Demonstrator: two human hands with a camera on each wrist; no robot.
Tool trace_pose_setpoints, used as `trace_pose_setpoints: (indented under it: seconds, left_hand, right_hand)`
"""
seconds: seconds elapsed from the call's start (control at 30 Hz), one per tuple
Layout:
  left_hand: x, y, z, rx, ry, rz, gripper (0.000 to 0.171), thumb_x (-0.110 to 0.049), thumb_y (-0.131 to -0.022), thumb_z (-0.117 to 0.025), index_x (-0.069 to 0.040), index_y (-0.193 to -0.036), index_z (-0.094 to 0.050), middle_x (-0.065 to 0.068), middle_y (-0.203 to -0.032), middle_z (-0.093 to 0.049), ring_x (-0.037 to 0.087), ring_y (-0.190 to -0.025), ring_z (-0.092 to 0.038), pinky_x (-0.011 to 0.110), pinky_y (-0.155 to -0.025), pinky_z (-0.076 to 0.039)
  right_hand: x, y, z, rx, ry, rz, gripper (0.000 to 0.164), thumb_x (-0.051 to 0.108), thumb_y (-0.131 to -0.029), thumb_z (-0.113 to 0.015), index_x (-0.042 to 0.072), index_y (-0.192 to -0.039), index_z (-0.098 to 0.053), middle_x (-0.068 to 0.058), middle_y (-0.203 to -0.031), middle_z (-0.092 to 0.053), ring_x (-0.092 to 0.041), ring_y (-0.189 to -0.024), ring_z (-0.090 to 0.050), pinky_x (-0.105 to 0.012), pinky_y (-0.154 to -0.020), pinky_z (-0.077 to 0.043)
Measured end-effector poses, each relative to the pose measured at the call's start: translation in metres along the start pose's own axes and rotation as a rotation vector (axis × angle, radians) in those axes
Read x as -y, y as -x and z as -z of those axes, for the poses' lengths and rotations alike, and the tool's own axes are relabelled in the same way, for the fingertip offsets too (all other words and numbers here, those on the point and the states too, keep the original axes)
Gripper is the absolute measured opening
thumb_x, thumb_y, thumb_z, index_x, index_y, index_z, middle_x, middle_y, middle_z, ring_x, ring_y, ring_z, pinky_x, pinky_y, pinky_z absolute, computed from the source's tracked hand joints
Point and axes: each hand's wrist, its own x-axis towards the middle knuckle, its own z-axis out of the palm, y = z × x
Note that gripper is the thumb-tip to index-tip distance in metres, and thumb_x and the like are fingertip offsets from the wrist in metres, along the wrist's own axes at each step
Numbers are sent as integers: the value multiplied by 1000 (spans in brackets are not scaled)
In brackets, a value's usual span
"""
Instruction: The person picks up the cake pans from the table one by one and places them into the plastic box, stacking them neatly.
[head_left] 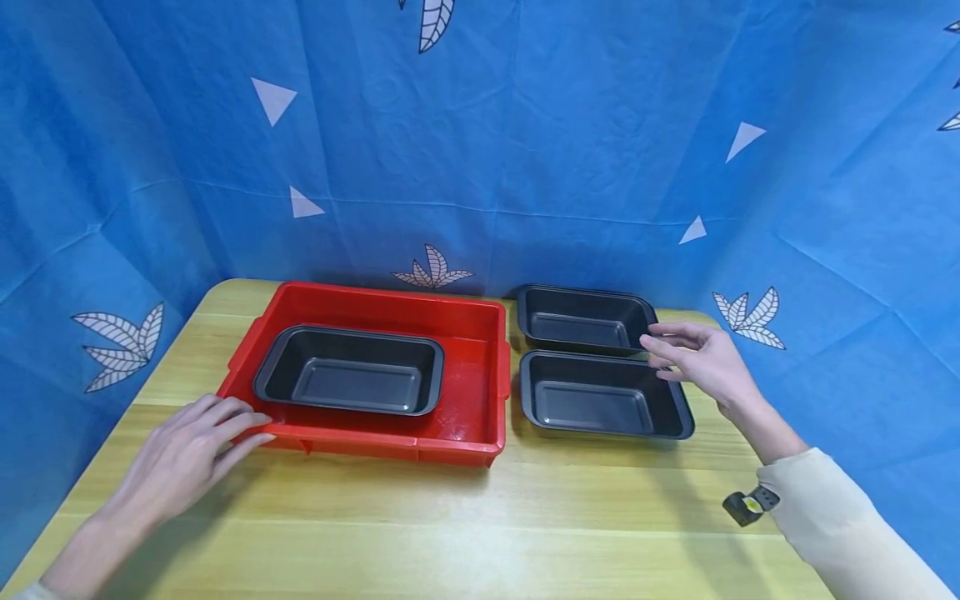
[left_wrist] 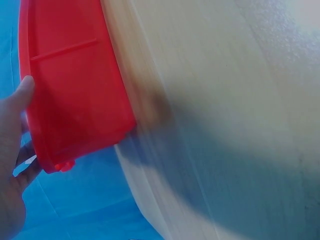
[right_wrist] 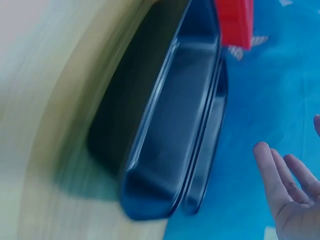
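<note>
A red plastic tray (head_left: 465, 392) sits on the wooden table with a black loaf pan (head_left: 352, 382) inside it. At the tray's front left corner, my left hand (head_left: 183, 450) touches the rim with thumb and fingertips, the fingers loosely extended. The left wrist view shows that thumb against the edge of the tray (left_wrist: 75, 90). Two more black loaf pans stand right of the tray, a rear pan (head_left: 581, 321) and a front pan (head_left: 600, 398). My right hand (head_left: 697, 358) hovers by their right ends, fingers relaxed and holding nothing; in the right wrist view it is apart from both pans.
The wooden table (head_left: 405, 533) extends in front of the tray and pans. A blue patterned cloth (head_left: 510, 125) hangs behind and along both sides. A small dark device (head_left: 752, 504) is at the right sleeve's cuff.
</note>
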Motion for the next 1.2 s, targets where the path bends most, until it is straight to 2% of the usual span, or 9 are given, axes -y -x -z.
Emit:
trace_pose_setpoints:
  seconds: [0.23,0.43,0.6,0.67,0.93,1.2]
  left_hand:
    - [1,0,0,-7,-1,-4,87,-70,-106,-13,-17,-102,-82,4,-97,-75,21,-90,-62,47,-74,-60]
    - [1,0,-1,-13,7,-1,84,-69,-106,-15,-17,-102,-82,3,-97,-75,21,-90,-62,47,-73,-59]
    - [1,0,-2,-17,11,5,83,-69,-106,-17,-17,-102,-82,3,-97,-75,21,-90,-62,47,-73,-59]
    - [1,1,-2,-21,15,6,83,-69,-106,-17,-17,-102,-82,3,-97,-75,21,-90,-62,47,-73,-59]
    - [1,1,-3,-17,21,10,84,-70,-105,-17,-17,-103,-81,4,-99,-75,22,-92,-63,48,-74,-60]
    - [2,2,-3,-16,18,11,84,-70,-104,-17,-18,-104,-82,4,-99,-76,22,-92,-63,48,-74,-60]
  right_hand:
    - [-26,3,16,-53,70,-10,74,46,-100,-72,-4,-151,-51,33,-95,-65,5,-88,-74,-25,-82,-65]
    - [-51,0,27,-78,68,-42,78,46,-101,-70,-6,-153,-46,35,-90,-66,6,-86,-73,-25,-80,-65]
    - [-68,-3,32,-89,78,-72,80,48,-100,-71,-8,-152,-47,23,-98,-73,4,-85,-73,-26,-78,-65]
    - [-75,-5,33,-89,75,-85,81,48,-100,-71,-9,-152,-47,20,-100,-74,3,-85,-74,-27,-78,-65]
    - [-101,-11,26,-92,13,-128,78,41,-99,-74,-10,-152,-46,29,-88,-68,0,-81,-75,-27,-77,-65]
    - [-103,-17,17,-92,53,-208,79,48,-97,-74,-3,-152,-50,26,-90,-66,5,-82,-68,-24,-76,-63]
